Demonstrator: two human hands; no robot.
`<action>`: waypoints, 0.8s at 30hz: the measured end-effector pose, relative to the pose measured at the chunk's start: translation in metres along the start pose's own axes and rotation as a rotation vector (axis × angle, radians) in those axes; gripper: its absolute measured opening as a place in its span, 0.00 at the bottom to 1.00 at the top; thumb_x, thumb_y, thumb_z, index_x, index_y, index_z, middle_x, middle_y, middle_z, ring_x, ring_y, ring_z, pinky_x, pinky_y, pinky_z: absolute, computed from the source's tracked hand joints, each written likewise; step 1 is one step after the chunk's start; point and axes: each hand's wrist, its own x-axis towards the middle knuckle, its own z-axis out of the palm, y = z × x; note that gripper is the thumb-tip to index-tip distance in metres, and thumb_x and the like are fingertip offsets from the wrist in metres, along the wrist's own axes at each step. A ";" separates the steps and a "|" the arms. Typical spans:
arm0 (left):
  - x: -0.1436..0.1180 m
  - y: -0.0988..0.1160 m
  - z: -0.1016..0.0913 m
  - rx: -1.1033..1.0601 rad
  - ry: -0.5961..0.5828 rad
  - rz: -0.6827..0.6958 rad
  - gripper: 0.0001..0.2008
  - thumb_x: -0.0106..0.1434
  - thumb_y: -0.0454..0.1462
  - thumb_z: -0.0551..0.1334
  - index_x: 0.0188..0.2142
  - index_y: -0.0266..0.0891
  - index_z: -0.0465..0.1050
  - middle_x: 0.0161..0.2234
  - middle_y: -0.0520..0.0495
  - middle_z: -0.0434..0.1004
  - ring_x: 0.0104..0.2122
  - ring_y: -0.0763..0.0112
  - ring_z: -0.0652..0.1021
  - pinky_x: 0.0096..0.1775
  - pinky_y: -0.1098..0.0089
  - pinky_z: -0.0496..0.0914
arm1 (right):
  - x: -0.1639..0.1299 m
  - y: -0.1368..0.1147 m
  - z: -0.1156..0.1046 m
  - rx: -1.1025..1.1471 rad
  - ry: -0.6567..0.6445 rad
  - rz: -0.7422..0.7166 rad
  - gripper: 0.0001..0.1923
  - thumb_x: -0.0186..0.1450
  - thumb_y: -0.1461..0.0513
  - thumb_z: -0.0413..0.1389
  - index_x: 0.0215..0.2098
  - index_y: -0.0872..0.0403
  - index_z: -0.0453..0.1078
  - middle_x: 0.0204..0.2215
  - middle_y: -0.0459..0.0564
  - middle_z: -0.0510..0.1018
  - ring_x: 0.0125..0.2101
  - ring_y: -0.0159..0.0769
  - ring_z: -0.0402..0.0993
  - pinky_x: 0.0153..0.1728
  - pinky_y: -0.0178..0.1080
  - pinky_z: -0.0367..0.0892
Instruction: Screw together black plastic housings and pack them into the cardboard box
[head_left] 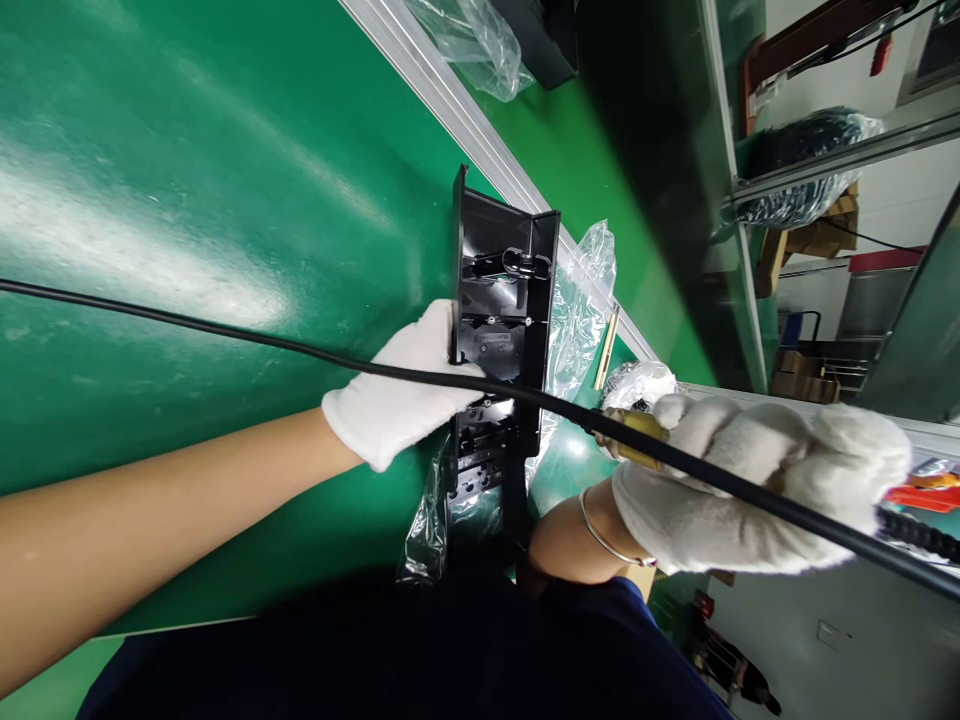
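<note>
My left hand, in a white glove, grips the left edge of a long black plastic housing. The housing's ribbed inner side, with small screw points and an oval fitting, faces up. At the right, my gloved right hand is closed around a power screwdriver with a yellowish body; its tip is hard to make out. A black coiled cord shows behind that hand. Across the view, in front of both hands, runs a thin black cable, hiding part of the housing and the tool.
Clear plastic bags lie beside and under the housing on the green work surface. A metal rail crosses behind. Another black part sits beyond it, near more plastic wrap. Shelving with wrapped goods stands at the right.
</note>
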 end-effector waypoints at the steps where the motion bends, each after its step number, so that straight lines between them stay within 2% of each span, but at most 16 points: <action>1: 0.000 0.000 0.000 -0.006 -0.002 0.007 0.21 0.54 0.47 0.66 0.47 0.48 0.72 0.47 0.49 0.82 0.49 0.60 0.83 0.45 0.63 0.79 | 0.000 0.000 0.001 -0.002 -0.002 0.000 0.06 0.70 0.61 0.55 0.39 0.49 0.76 0.14 0.33 0.66 0.11 0.26 0.63 0.20 0.37 0.76; 8: 0.000 0.002 0.001 -0.051 -0.007 -0.030 0.24 0.52 0.41 0.67 0.49 0.43 0.72 0.48 0.47 0.82 0.48 0.57 0.82 0.41 0.64 0.79 | 0.003 -0.001 0.006 -0.039 -0.041 -0.040 0.10 0.71 0.62 0.53 0.42 0.51 0.78 0.14 0.33 0.65 0.11 0.24 0.62 0.21 0.36 0.77; 16: 0.001 -0.001 0.000 -0.031 -0.002 -0.001 0.22 0.53 0.43 0.67 0.48 0.44 0.72 0.47 0.49 0.82 0.50 0.55 0.81 0.45 0.60 0.79 | 0.002 0.000 0.004 -0.057 0.013 -0.016 0.08 0.70 0.59 0.56 0.40 0.49 0.78 0.12 0.34 0.59 0.09 0.25 0.58 0.20 0.36 0.76; 20: 0.001 0.000 0.001 -0.026 -0.008 -0.001 0.22 0.54 0.45 0.67 0.48 0.44 0.72 0.47 0.49 0.82 0.50 0.54 0.81 0.46 0.58 0.79 | 0.002 -0.002 0.005 -0.094 -0.010 -0.003 0.08 0.71 0.58 0.55 0.40 0.46 0.78 0.12 0.32 0.60 0.09 0.25 0.56 0.20 0.37 0.77; 24: 0.001 -0.001 0.001 -0.035 -0.013 0.011 0.23 0.54 0.46 0.68 0.49 0.44 0.73 0.48 0.48 0.82 0.51 0.54 0.81 0.47 0.57 0.79 | 0.002 -0.003 0.008 -0.124 -0.019 -0.023 0.10 0.71 0.60 0.55 0.43 0.48 0.79 0.12 0.32 0.60 0.09 0.24 0.56 0.22 0.35 0.78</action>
